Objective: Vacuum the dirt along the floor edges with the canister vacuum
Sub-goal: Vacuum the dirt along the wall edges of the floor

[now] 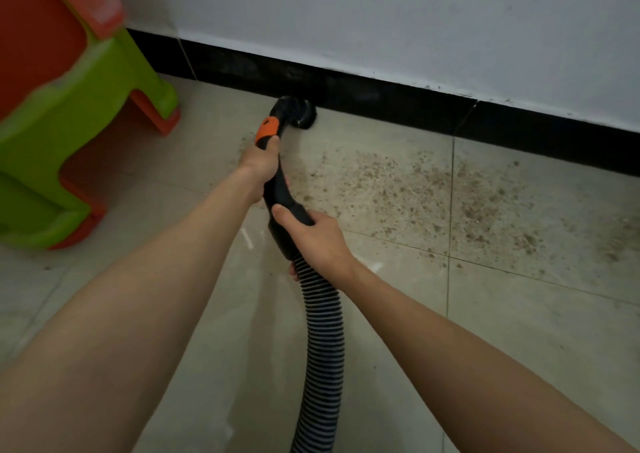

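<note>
A black vacuum handle [281, 189] with an orange band [267, 130] ends in a round brush nozzle [304, 117] that touches the floor right at the black baseboard [381, 100]. My left hand [260, 168] grips the handle just below the orange band. My right hand [317, 237] grips its lower end, where the ribbed black hose [323, 348] starts and runs down out of the bottom of the view. Brown dirt [433, 192] is scattered over the tiles to the right of the nozzle, along the wall. The canister is out of view.
A green and orange plastic stool [69, 106] stands at the left, close to the wall. A white wall [381, 19] rises above the baseboard. Beige floor tiles [536, 331] spread to the right and towards me.
</note>
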Action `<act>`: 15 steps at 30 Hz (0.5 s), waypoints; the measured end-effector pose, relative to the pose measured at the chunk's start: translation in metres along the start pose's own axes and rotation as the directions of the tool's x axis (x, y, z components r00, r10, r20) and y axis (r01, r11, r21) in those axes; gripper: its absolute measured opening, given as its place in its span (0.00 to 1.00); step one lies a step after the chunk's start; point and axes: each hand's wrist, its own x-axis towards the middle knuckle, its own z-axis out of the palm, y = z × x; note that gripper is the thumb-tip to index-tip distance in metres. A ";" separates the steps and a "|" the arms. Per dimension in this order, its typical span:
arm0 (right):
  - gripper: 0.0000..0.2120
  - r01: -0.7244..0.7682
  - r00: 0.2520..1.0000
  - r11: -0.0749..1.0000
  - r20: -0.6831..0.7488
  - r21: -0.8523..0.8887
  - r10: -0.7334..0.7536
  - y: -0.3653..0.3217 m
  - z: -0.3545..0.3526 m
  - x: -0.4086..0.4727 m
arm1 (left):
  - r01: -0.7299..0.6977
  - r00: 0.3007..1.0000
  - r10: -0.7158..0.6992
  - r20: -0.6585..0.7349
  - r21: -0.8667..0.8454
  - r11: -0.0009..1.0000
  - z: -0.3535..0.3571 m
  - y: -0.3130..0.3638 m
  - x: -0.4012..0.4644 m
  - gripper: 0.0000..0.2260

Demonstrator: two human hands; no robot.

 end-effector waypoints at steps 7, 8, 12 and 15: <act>0.18 -0.008 0.983 0.997 0.181 -0.071 0.021 -0.017 0.049 0.010 | 0.038 0.989 -0.046 -0.138 -0.064 0.997 -0.074 -0.030 0.051 0.29; 0.18 -0.004 0.981 0.997 0.194 -0.079 0.019 -0.017 0.054 0.009 | 0.045 0.987 -0.054 -0.150 -0.067 0.997 -0.080 -0.038 0.060 0.29; 0.20 -0.017 0.976 0.994 0.215 -0.107 0.040 -0.008 0.065 0.000 | 0.049 0.980 -0.058 -0.190 -0.052 0.997 -0.095 -0.042 0.028 0.26; 0.23 -0.037 0.975 0.995 0.217 -0.091 0.056 0.000 0.067 -0.010 | 0.053 0.982 -0.056 -0.181 -0.020 0.998 -0.095 -0.040 0.006 0.24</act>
